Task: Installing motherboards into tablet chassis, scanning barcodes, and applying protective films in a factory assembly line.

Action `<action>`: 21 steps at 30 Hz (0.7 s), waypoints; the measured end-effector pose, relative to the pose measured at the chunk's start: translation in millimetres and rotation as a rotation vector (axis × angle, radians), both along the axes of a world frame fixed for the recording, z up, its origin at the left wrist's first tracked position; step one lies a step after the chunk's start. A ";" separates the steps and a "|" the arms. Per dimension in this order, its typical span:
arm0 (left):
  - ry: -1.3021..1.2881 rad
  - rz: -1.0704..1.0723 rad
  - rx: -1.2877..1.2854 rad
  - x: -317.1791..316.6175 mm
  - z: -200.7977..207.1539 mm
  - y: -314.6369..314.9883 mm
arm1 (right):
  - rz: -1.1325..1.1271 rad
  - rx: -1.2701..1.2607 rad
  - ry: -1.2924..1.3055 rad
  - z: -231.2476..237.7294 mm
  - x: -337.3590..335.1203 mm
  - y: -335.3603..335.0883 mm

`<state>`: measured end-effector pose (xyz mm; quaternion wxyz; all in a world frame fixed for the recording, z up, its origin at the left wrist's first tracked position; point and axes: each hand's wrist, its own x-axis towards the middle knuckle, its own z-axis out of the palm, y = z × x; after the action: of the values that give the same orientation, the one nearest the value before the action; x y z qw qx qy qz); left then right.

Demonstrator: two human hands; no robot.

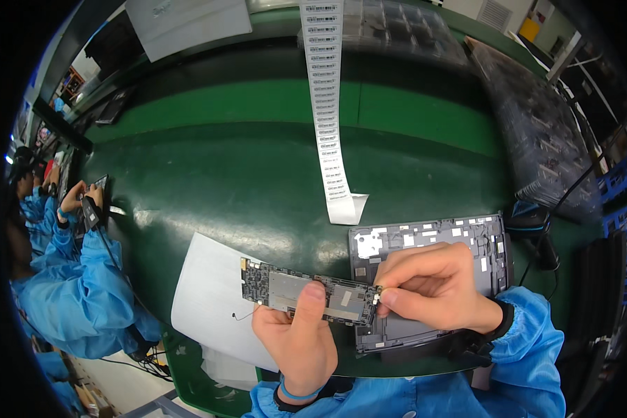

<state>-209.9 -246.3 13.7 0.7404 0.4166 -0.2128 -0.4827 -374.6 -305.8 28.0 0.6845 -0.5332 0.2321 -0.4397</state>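
A long, narrow circuit board (296,290) with metal shields is held up in front of me, tilted slightly down to the right. My left hand (299,341) grips it from below, thumb pressed across its face. At the board's right end, the fingertips of my right hand (435,285) pinch something small by the edge; the piece is too small to name. A thin dark wire (242,317) dangles at the board's lower left. Behind my right hand lies a dark tablet-like housing (494,261) with several white stickers, partly hidden by that hand.
A white sheet (205,285) lies left of the board. A strip of barcode labels (327,125) hangs down onto the green table (223,181). Stacked clear trays (536,132) stand at right, near a black handheld scanner (545,247). Co-workers in blue (83,292) sit at left.
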 end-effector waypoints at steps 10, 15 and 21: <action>-0.283 -0.441 0.110 14.6 41.4 -26.5 | -0.034 -0.480 0.421 30.2 -45.9 6.5; -1.412 -0.652 -0.524 0.4 37.4 -76.3 | -0.430 -0.772 0.868 18.4 -94.7 72.6; -1.924 -0.399 -0.347 48.2 23.7 -46.4 | -0.209 -0.928 1.361 -9.7 -73.5 111.6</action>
<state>-161.7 -292.7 37.4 0.2089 0.4730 -0.8557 -0.0174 -448.1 -194.1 18.3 0.0607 -0.8866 0.4387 -0.1334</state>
